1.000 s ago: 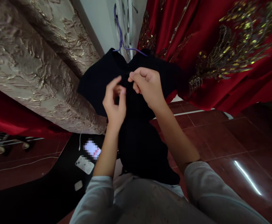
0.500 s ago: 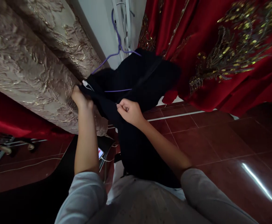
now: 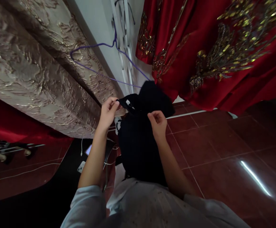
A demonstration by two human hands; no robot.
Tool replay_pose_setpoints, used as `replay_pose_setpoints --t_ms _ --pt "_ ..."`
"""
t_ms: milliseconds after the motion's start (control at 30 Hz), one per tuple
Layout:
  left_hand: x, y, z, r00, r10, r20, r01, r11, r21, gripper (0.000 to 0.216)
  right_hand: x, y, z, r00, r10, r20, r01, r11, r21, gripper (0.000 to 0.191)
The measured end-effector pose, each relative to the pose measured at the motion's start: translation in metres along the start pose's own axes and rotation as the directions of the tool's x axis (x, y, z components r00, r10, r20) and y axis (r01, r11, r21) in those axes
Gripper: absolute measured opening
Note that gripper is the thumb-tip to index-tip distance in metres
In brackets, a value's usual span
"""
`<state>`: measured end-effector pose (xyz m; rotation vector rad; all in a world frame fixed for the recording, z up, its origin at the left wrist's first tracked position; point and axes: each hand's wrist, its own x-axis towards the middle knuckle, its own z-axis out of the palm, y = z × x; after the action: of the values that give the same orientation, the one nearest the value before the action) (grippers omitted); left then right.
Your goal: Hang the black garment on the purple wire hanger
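Note:
A dark garment [image 3: 138, 142] hangs in front of me, with a small white label [image 3: 129, 104] showing at its opening. My left hand [image 3: 108, 110] is closed, pinching the garment's edge between thumb and fingers. At the garment's right side, my right hand [image 3: 158, 122] is curled, its thumb and fingertips pinched on the dark cloth. Behind the garment hangs a purple wire hanger [image 3: 115, 42]. Its left arm is bare, while its right end reaches into the dark cloth.
A white metal rack [image 3: 125, 38] stands behind the hanger. Red cloth with gold sequins [image 3: 223, 53] hangs at right, beige textured fabric [image 3: 43, 69] at left. Phones [image 3: 88, 150] and a white cable lie on a black surface [image 3: 66, 171] at lower left. Red tiles [image 3: 213, 142] cover the floor.
The garment's left side has come off the hanger, whose left arm now shows bare. My left hand moved right and lower with the garment edge; my right hand moved right and slightly down.

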<state>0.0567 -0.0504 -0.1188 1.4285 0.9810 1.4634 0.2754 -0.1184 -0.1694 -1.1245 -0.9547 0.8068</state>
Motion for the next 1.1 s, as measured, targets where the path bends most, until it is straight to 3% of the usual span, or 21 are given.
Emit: replay_pose_setpoints --t_ms 67,133,200,267,367,433,500,567,600,700,767,867,933,1000,1100 --pt "-0.006 0.024 0.016 0.990 0.106 0.088 -0.112 0.991 0.072 0.017 0.005 -0.013 0.010 0.982 -0.143 0.125 0.157 0.981 -0.111 0.040" --pt "-0.012 0.042 0.030 0.961 0.221 0.168 -0.250 0.953 0.173 0.019 0.009 -0.028 0.025 0.916 -0.164 0.366 0.216 0.971 -0.103 0.052" --pt "-0.016 0.049 0.038 0.928 0.301 0.218 -0.348 0.911 0.224 0.021 0.015 -0.042 0.039 0.824 -0.113 0.555 0.144 0.989 -0.013 0.034" --pt "-0.017 0.044 0.035 0.918 0.290 0.271 -0.354 0.907 0.229 0.031 0.022 -0.054 0.049 0.769 -0.074 0.635 0.051 0.997 0.055 0.016" --pt "-0.016 0.022 0.013 0.892 0.162 0.423 -0.294 0.917 0.270 0.055 0.040 -0.069 0.056 0.758 -0.038 0.651 0.016 0.999 0.040 0.017" --pt "-0.016 0.006 -0.009 0.835 0.057 0.547 -0.322 0.857 0.402 0.056 0.056 -0.073 0.060 0.789 -0.087 0.609 0.123 0.992 -0.017 0.028" --pt "-0.014 -0.006 -0.032 0.784 -0.062 0.617 -0.403 0.705 0.583 0.046 0.076 -0.072 0.068 0.810 -0.218 0.545 0.299 0.952 -0.063 0.032" --pt "-0.010 -0.012 -0.054 0.766 -0.166 0.621 -0.479 0.496 0.724 0.040 0.096 -0.063 0.080 0.806 -0.340 0.485 0.425 0.902 -0.074 0.021" --pt "-0.008 -0.014 -0.065 0.761 -0.217 0.611 -0.501 0.402 0.766 0.040 0.106 -0.056 0.086 0.801 -0.377 0.465 0.455 0.888 -0.064 0.013" --pt "-0.004 -0.016 -0.095 0.761 -0.371 0.533 -0.471 0.250 0.846 0.042 0.129 -0.032 0.100 0.811 -0.376 0.449 0.448 0.892 -0.061 0.034" --pt "-0.005 -0.019 -0.108 0.744 -0.463 0.482 -0.379 0.302 0.875 0.043 0.138 -0.019 0.100 0.820 -0.331 0.467 0.419 0.903 -0.095 0.037" --pt "-0.015 -0.025 -0.112 0.706 -0.504 0.498 -0.183 0.548 0.816 0.034 0.140 -0.014 0.089 0.817 -0.313 0.484 0.411 0.905 -0.108 0.022" --pt "-0.024 -0.030 -0.103 0.755 -0.437 0.489 -0.122 0.640 0.759 0.027 0.137 -0.020 0.079 0.825 -0.321 0.465 0.405 0.910 -0.091 0.018" --pt "-0.031 -0.033 -0.088 0.812 -0.379 0.445 -0.114 0.644 0.756 0.028 0.136 -0.029 0.070 0.845 -0.308 0.438 0.377 0.923 -0.078 0.020" --pt "-0.033 -0.035 -0.069 0.807 -0.393 0.441 -0.075 0.672 0.737 0.042 0.136 -0.042 0.059 0.855 -0.297 0.425 0.370 0.924 -0.099 0.030"
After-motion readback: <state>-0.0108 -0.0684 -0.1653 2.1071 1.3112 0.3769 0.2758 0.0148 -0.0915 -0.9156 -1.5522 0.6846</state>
